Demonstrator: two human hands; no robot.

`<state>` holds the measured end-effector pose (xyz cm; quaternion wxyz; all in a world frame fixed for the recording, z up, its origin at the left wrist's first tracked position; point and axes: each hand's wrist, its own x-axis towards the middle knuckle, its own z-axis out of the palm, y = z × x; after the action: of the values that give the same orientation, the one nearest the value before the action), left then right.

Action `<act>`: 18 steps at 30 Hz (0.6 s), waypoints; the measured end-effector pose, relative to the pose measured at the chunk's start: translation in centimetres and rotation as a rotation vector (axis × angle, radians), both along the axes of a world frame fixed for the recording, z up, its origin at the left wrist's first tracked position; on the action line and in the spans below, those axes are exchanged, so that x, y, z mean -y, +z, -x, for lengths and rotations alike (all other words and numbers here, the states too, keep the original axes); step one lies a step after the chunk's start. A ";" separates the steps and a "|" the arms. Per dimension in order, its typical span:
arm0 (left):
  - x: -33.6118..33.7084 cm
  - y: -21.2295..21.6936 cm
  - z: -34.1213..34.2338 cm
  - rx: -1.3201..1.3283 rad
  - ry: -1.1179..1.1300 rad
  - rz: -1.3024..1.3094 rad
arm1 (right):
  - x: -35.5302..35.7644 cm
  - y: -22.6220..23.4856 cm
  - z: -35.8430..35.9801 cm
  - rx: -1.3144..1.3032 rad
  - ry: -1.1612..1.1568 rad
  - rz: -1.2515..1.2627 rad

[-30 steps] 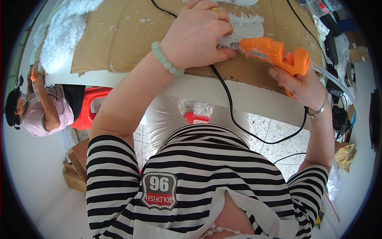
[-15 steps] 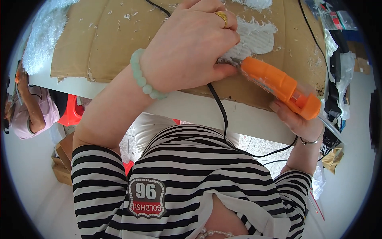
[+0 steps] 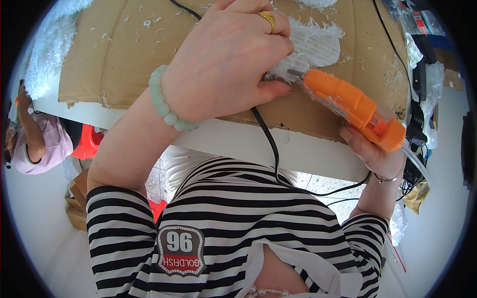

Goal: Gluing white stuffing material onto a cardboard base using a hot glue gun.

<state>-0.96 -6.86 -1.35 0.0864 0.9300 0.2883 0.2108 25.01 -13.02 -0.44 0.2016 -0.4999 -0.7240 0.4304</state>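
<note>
My right hand (image 3: 370,149) grips an orange hot glue gun (image 3: 345,97) from below, with a clear glue stick (image 3: 417,161) out of its rear end. The gun's metal nozzle (image 3: 296,73) points left, close to my left thumb. My left hand (image 3: 233,59) is closed over the cardboard, back of the hand up, thumb stretched toward the nozzle. Its fingertips are mostly hidden, so what they hold cannot be made out. Right beside them lies a white ribbed fabric piece (image 3: 318,47) with frayed, fluffy edges, next to the nozzle tip.
A brown cardboard sheet (image 3: 134,64) strewn with white fibres covers the white table (image 3: 308,149). A black cable (image 3: 271,141) hangs over the front edge. White shiny fluff (image 3: 52,49) lies far left. Another person (image 3: 42,136) sits at left by a red stool (image 3: 89,144). Boxes stand below.
My left hand has shifted slightly left, widening the gap between my thumb and the nozzle. The glue gun has moved only a little to the right.
</note>
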 end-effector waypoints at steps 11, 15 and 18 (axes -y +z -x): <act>0.1 0.1 0.2 -0.010 0.010 0.009 | 0.5 0.1 0.1 0.036 -0.093 -0.067; 0.1 0.2 0.3 0.007 0.023 0.010 | 0.7 -0.2 0.2 0.041 -0.200 -0.033; 0.1 0.2 0.4 0.007 0.014 0.019 | 0.4 0.2 0.2 0.094 -0.154 0.039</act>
<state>-1.39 -6.98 -1.12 0.0946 0.9263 0.2967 0.2120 24.78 -13.42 -0.24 0.1902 -0.5778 -0.6834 0.4036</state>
